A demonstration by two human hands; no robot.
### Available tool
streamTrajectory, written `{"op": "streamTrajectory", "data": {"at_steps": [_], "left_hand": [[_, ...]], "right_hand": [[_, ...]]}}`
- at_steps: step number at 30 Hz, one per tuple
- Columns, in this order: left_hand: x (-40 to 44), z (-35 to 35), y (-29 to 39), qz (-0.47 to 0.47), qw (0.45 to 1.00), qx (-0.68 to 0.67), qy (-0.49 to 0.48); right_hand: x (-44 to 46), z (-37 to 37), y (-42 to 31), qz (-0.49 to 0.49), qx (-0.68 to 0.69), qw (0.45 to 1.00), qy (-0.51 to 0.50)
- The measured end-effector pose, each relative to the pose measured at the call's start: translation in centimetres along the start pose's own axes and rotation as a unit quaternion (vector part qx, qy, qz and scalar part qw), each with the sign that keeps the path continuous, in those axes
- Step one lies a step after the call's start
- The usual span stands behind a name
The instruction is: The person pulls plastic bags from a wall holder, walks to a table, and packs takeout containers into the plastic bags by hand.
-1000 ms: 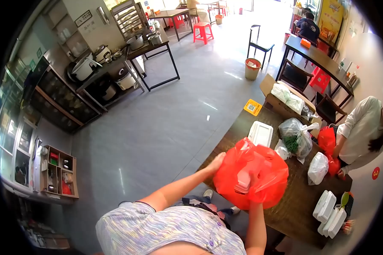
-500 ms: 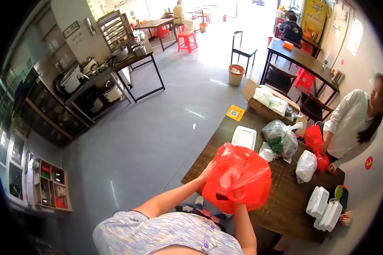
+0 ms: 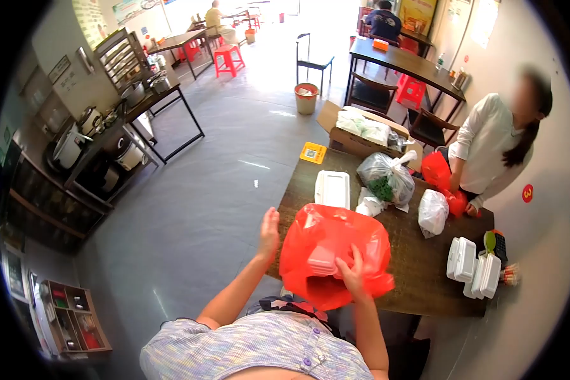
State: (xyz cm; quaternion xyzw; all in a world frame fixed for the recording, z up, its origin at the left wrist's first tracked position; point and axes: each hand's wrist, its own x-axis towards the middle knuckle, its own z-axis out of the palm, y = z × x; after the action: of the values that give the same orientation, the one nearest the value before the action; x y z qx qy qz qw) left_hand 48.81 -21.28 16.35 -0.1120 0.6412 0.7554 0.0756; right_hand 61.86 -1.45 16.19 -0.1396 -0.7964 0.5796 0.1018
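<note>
A red plastic bag (image 3: 335, 234) rests at the near edge of the dark wooden table (image 3: 411, 266), its mouth open toward me. Pale stacked containers (image 3: 323, 258) show inside it. My left hand (image 3: 269, 234) is raised just left of the bag, apart from it, fingers extended. Over the right part of the bag's opening is my right hand (image 3: 353, 271), fingers spread, touching the red plastic. A white lidded foam box (image 3: 332, 189) lies behind the bag, beside a clear tied bag with greens (image 3: 386, 180).
A person in white (image 3: 494, 142) stands at the table's right, hands on a red bag (image 3: 437, 171). Also there: a white bag (image 3: 432, 212), foam boxes (image 3: 462, 258), and a cardboard box (image 3: 354, 142). Chairs and a bin (image 3: 306, 100) stand beyond.
My left hand has let go of the red bag and moved left of it. My right hand's fingers have come into view, spread over the opening. The view has turned right.
</note>
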Motion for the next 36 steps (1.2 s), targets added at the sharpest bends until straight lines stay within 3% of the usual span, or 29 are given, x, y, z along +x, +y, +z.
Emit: {"op": "streamTrajectory", "data": {"at_steps": [2, 3, 4, 5, 6, 8, 10, 11, 14, 16, 17, 18, 19, 20, 21, 22, 23, 25, 28, 31, 32, 35, 36], "left_hand": [[-2.1, 0.5, 5.0, 0.047, 0.997, -0.063, -0.019], [-3.3, 1.0, 7.2, 0.092, 0.99, -0.094, -0.04], [-4.6, 1.7, 9.2, 0.153, 0.983, -0.096, -0.037], [-5.9, 2.5, 10.8, 0.211, 0.972, -0.096, -0.039], [-6.9, 3.1, 11.8, 0.282, 0.955, -0.088, -0.032], [-9.3, 4.5, 12.9, 0.42, 0.905, -0.058, -0.035], [-12.5, 6.9, 13.5, 0.518, 0.855, -0.016, -0.019], [-13.8, 8.4, 13.5, 0.55, 0.835, 0.004, 0.009], [-16.6, 11.6, 11.6, 0.493, 0.861, -0.114, -0.054], [-17.8, 14.7, 10.7, 0.434, 0.884, -0.082, -0.152], [-18.4, 16.3, 10.4, 0.406, 0.89, -0.067, -0.195], [-19.2, 18.5, 10.0, 0.396, 0.898, -0.083, -0.174], [-19.9, 19.8, 9.9, 0.421, 0.887, -0.049, -0.183], [-20.5, 20.8, 9.8, 0.446, 0.874, -0.014, -0.191], [-21.1, 21.5, 9.6, 0.471, 0.86, 0.021, -0.196], [-21.0, 21.5, 9.3, 0.483, 0.852, 0.031, -0.202], [-21.0, 21.3, 8.9, 0.466, 0.863, 0.039, -0.191], [-20.8, 20.7, 8.6, 0.442, 0.883, 0.062, -0.145], [-19.8, 17.6, 8.4, 0.427, 0.901, 0.074, -0.012], [-19.5, 15.8, 10.1, 0.408, 0.894, 0.123, 0.136], [-19.7, 15.4, 10.7, 0.387, 0.899, 0.123, 0.166], [-20.3, 14.4, 10.3, 0.317, 0.912, 0.227, 0.124], [-20.3, 14.4, 9.9, 0.294, 0.923, 0.229, 0.098]], "right_hand": [[-1.7, -5.2, -8.2, 0.057, 0.204, 0.956, -0.205], [-2.4, -8.0, -9.3, 0.043, 0.283, 0.911, -0.298], [-2.6, -11.1, -10.5, -0.043, 0.311, 0.884, -0.346], [-3.4, -13.2, -9.9, -0.087, 0.436, 0.841, -0.308], [-3.0, -15.9, -9.0, -0.183, 0.41, 0.862, -0.235], [-2.8, -22.5, -5.1, -0.203, 0.277, 0.939, 0.025], [-3.1, -29.4, -1.0, -0.026, 0.306, 0.925, 0.224], [-3.7, -32.4, 2.4, 0.058, 0.285, 0.887, 0.36], [-6.9, -39.4, 11.3, 0.181, 0.205, 0.837, 0.473], [-6.8, -40.4, 14.2, 0.217, 0.194, 0.824, 0.486], [-5.9, -40.6, 15.7, 0.229, 0.168, 0.829, 0.481], [-5.1, -41.0, 18.3, 0.223, 0.08, 0.855, 0.461], [-4.3, -41.6, 23.7, 0.189, 0.014, 0.838, 0.512], [-3.6, -41.3, 20.3, 0.291, 0.106, 0.804, 0.507], [-3.1, -42.2, 21.7, 0.355, 0.242, 0.767, 0.476], [-2.9, -42.3, 23.1, 0.328, 0.334, 0.754, 0.461], [-2.6, -41.9, 24.0, 0.298, 0.424, 0.734, 0.439], [-1.3, -42.3, 28.2, 0.266, 0.475, 0.708, 0.45], [-1.0, -43.4, 31.0, 0.218, 0.493, 0.749, 0.384], [-0.4, -45.1, 33.0, 0.234, 0.491, 0.759, 0.358], [-0.2, -44.2, 29.5, 0.22, 0.491, 0.757, 0.371], [0.1, -45.9, 30.0, 0.299, 0.472, 0.713, 0.425], [0.0, -45.7, 29.4, 0.286, 0.458, 0.719, 0.438]]}}
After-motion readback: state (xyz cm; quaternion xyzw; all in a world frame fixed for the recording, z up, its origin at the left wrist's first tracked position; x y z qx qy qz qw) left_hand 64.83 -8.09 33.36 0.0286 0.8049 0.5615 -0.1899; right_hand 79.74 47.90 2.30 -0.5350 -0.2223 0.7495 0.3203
